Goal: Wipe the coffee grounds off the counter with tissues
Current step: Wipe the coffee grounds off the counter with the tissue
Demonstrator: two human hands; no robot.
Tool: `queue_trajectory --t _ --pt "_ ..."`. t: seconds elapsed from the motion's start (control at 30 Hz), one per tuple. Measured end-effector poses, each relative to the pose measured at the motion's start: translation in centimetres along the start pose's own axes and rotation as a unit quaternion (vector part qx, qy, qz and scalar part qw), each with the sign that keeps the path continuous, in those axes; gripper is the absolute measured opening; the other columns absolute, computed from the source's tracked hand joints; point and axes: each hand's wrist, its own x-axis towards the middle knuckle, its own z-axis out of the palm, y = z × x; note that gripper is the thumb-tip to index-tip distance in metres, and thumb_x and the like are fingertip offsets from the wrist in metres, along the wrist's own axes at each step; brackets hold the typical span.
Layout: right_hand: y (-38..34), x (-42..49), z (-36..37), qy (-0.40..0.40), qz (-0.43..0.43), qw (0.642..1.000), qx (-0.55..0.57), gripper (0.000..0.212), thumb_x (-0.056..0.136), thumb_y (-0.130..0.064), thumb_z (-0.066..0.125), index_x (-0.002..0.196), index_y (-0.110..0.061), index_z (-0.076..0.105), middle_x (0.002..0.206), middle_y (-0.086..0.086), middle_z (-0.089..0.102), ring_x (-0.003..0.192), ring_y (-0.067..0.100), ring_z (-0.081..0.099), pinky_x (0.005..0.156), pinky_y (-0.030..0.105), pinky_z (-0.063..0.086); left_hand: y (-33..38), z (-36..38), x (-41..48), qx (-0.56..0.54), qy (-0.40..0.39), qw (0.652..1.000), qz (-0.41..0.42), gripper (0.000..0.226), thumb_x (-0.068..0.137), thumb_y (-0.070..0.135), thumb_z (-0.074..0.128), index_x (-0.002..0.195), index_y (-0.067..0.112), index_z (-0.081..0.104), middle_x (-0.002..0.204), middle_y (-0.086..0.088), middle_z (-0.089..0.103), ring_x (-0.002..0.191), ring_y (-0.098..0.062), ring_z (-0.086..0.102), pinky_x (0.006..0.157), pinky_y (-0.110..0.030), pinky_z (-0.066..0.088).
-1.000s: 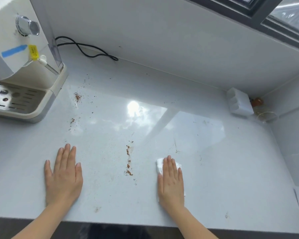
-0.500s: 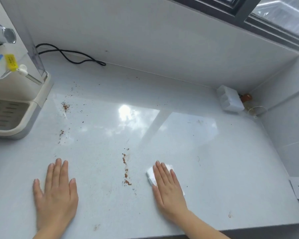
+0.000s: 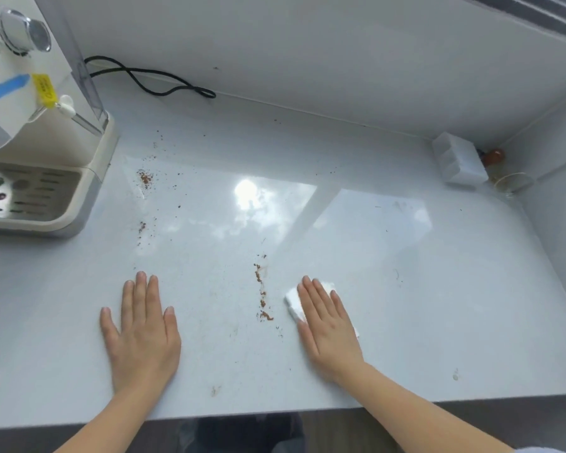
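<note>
A folded white paper tissue (image 3: 293, 300) lies flat on the glossy pale grey counter (image 3: 406, 289), near the front edge and right of centre. My right hand (image 3: 329, 328) presses it down with straight fingers held together, palm flat. Only the tissue's left edge and far corner show past my fingers.

Just left of the tissue, not touching it, a thin broken line of brown coffee grounds (image 3: 262, 294) runs away from me. My left hand (image 3: 143, 331) rests flat on the bare counter well to the left of that line, fingers straight and slightly spread, holding nothing.

Farther back on the left there is a small brown heap of grounds (image 3: 144, 178), with a fainter patch (image 3: 142, 227) in front of it and loose specks scattered around both.

Beside those stands a cream-coloured coffee machine (image 3: 30, 142) with a slotted metal drip tray (image 3: 23, 194). A black power cable (image 3: 151, 80) loops along the back wall behind it. In the far right corner sit a white plastic box (image 3: 458, 163) and a clear glass (image 3: 512, 184).
</note>
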Motion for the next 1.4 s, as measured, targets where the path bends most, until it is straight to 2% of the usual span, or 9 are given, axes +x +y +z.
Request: queue_trajectory --t 0.07,0.23,0.5,0.6,0.73,0.87,0.97,1.2,1.4 --pt "2.7 -2.1 -0.2 0.009 -0.017 1.000 -0.023 0.055 0.102 -0.040 0.011 0.153 -0.019 0.002 0.162 -0.003 0.002 0.148 0.011 -0.003 0.119 0.034 -0.002 -0.1 0.2 0.1 -0.005 0.000 1.000 -0.001 0.055 0.098 0.028 0.027 0.149 0.015 0.012 0.159 0.002 0.006 0.146 -0.015 0.005 0.115 -0.049 0.001" --pt "6.4 -0.6 -2.2 0.053 0.371 0.927 0.015 0.057 0.102 -0.029 0.020 0.151 -0.009 -0.002 0.161 0.006 -0.002 0.148 0.017 -0.004 0.120 0.041 0.000 -0.4 0.4 0.1 -0.007 0.002 1.000 -0.004 0.058 0.097 0.027 0.031 0.150 0.015 0.010 0.159 0.002 0.004 0.146 -0.014 0.003 0.115 -0.047 -0.002" --pt "-7.3 -6.2 3.1 0.048 0.091 0.995 0.002 0.059 0.101 -0.039 0.014 0.152 -0.010 0.002 0.162 0.005 -0.001 0.148 0.019 -0.003 0.117 0.038 0.000 -0.3 0.2 0.0 -0.015 -0.002 1.000 0.005 0.057 0.098 0.028 0.029 0.150 0.015 0.010 0.159 0.002 0.002 0.146 -0.014 0.002 0.115 -0.048 -0.002" --pt "0.1 -6.3 0.7 0.052 0.195 0.979 -0.015 0.059 0.101 -0.038 0.010 0.150 -0.012 -0.010 0.160 0.004 -0.013 0.147 0.016 -0.011 0.119 0.035 -0.007 -0.3 0.1 0.0 -0.015 -0.002 1.000 0.003 0.056 0.098 0.028 0.028 0.150 0.014 0.011 0.159 0.001 0.003 0.146 -0.015 0.002 0.115 -0.049 -0.002" --pt "6.1 -4.8 -2.1 0.091 0.467 0.879 0.035 0.058 0.102 -0.031 0.017 0.150 -0.005 -0.003 0.161 0.013 -0.001 0.148 0.023 -0.001 0.120 0.041 0.000 -0.1 0.1 0.0 -0.008 -0.003 1.000 0.002 0.056 0.098 0.028 0.028 0.149 0.013 0.011 0.159 0.001 0.004 0.146 -0.015 0.003 0.115 -0.049 -0.001" --pt "-0.9 -6.8 1.5 0.044 0.239 0.970 0.012 0.059 0.101 -0.036 0.010 0.151 -0.009 -0.003 0.160 0.007 -0.007 0.148 0.020 -0.004 0.120 0.037 -0.002 -0.3 0.3 -0.2 0.002 0.000 1.000 0.012 0.055 0.098 0.028 0.028 0.149 0.013 0.013 0.158 0.000 0.005 0.146 -0.017 0.005 0.114 -0.050 0.000" --pt "0.3 -9.5 1.4 0.002 0.098 0.995 -0.005 0.058 0.101 -0.038 0.011 0.152 -0.013 0.001 0.162 0.002 -0.001 0.148 0.016 -0.001 0.119 0.036 0.001 -0.4 0.3 -0.2 0.008 0.000 1.000 0.017 0.056 0.097 0.030 0.027 0.149 0.012 0.014 0.158 0.000 0.007 0.146 -0.019 0.008 0.114 -0.052 0.002" --pt "10.6 0.1 -2.5 0.055 0.398 0.915 0.026 0.056 0.102 -0.028 0.022 0.151 -0.005 0.004 0.161 0.011 0.003 0.148 0.022 0.001 0.119 0.044 0.002 -0.3 0.4 0.0 0.030 -0.001 0.999 0.013 0.063 0.092 0.038 0.011 0.149 0.014 0.011 0.159 0.001 0.007 0.146 -0.017 0.006 0.115 -0.050 0.002" --pt "11.0 9.3 -4.0 0.039 0.356 0.933 0.019 0.057 0.102 -0.028 0.021 0.151 -0.003 0.006 0.161 0.010 0.003 0.148 0.022 0.001 0.119 0.043 0.002 -0.2 0.2 0.1 0.028 0.002 1.000 0.006 0.061 0.092 0.037 0.010 0.149 0.014 0.013 0.158 0.001 0.010 0.146 -0.016 0.008 0.115 -0.049 0.004"
